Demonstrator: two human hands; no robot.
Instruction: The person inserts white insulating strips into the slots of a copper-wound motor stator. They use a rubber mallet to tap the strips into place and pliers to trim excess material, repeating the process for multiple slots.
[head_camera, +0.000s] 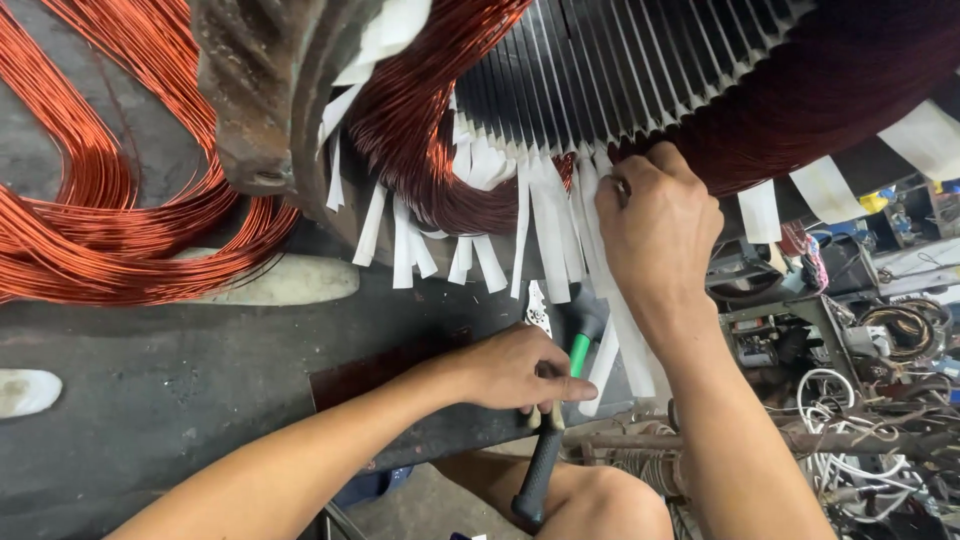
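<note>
Head view looks down on a large motor stator (640, 70) lying on its side, its dark slotted core fanned out above our hands. We judge the winding job to be somewhere in the middle. On the left side of the core a thick bundle of copper coil (410, 130) already sits in the slots, and a row of white insulating paper strips (470, 240) hangs out of the slot ends below it. On the right, a dark reddish winding (830, 100) covers the core, with a few wider white strips showing beneath it.

Our right hand (655, 225) is up at the slot mouths, fingers pressed together in a fist around one of the paper strips at the core's edge. Our left hand (525, 370) rests lower down, fingers wrapped around a hammer with a green and black handle (555, 430); its head (590, 312) points up towards the strips, just beside them.

What is left looks considerable. Big loose loops of copper wire (100, 190) lie spread on the dark floor (150, 400) to the left, well apart from the core and not in any slot. Many slots between the two wound parts show bare, and the paper ends are untrimmed. A cluttered pile of cables and parts (860, 400) fills the right edge.
</note>
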